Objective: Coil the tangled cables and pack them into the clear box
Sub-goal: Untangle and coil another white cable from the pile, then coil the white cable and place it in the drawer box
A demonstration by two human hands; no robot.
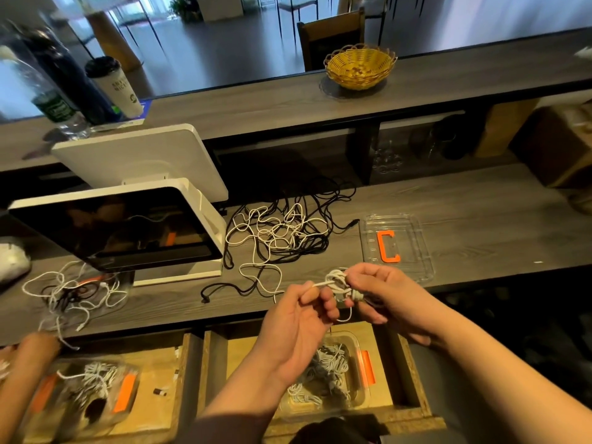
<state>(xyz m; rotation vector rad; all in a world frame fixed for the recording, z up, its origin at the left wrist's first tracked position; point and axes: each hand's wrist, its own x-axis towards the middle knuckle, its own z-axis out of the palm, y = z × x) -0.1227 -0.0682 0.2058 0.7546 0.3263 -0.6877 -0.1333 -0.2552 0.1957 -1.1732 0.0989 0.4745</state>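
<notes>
While your right hand (378,291) gripped a small white bundle (339,282) of coiled cable, your left hand (301,318) pinched the loose white end leading into it, both held just above the near edge of the table (464,216). Your fingers covered much of the bundle, so its wraps could not be counted. A white strand ran from your hands back to the tangled pile (282,235) of black and white cables at the middle of the table, where individual cables could not be told apart. A clear box (416,225) with an orange clip (388,246) lay to the right of the pile, apart from it. Below the table edge, a second clear box (358,395) held coiled white cables, partly hidden by your left wrist. At far left another person's hand (35,347), cut off by the frame, sat near a smaller tangle (73,293); its grip could not be made out. A blurred box (80,392) lay beneath it.
</notes>
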